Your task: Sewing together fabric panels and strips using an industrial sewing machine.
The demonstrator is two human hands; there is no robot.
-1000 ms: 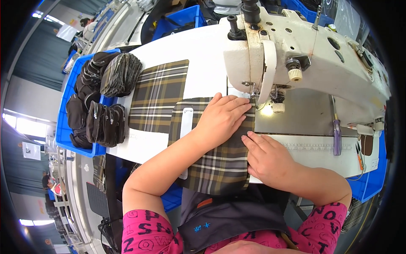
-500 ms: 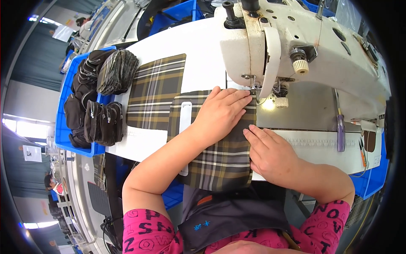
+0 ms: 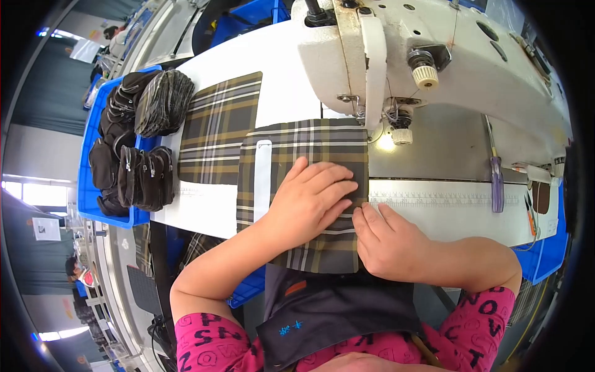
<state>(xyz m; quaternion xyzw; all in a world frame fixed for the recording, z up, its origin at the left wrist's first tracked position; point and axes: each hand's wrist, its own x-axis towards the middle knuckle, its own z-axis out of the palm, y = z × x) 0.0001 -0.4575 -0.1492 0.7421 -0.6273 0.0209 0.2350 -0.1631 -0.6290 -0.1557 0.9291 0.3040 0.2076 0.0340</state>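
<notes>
A plaid fabric panel [image 3: 297, 139] in dark grey, olive and white lies on the sewing machine's bed, its far right corner by the presser foot [image 3: 360, 118]. A pale strip [image 3: 263, 177] runs along its left part. My left hand [image 3: 313, 198] rests flat on the panel's middle, fingers stretched toward the right edge. At that edge, nearer to me, my right hand [image 3: 390, 239] touches the cloth with extended fingertips; its thumb is hidden. The white sewing machine [image 3: 396, 56] stands over the panel's far right side.
Left of the panel lies another plaid piece [image 3: 220, 130]. A blue bin [image 3: 93, 133] beside it holds several dark zippered pouches [image 3: 145, 177]. To the right are a purple-handled screwdriver [image 3: 497, 186], a ruler scale [image 3: 446, 198] on the table and small orange-handled snips [image 3: 530, 217].
My left hand has drawn back from beside the presser foot toward me, over the panel's middle. My right hand stays at the right edge. The whole view has shifted slightly.
</notes>
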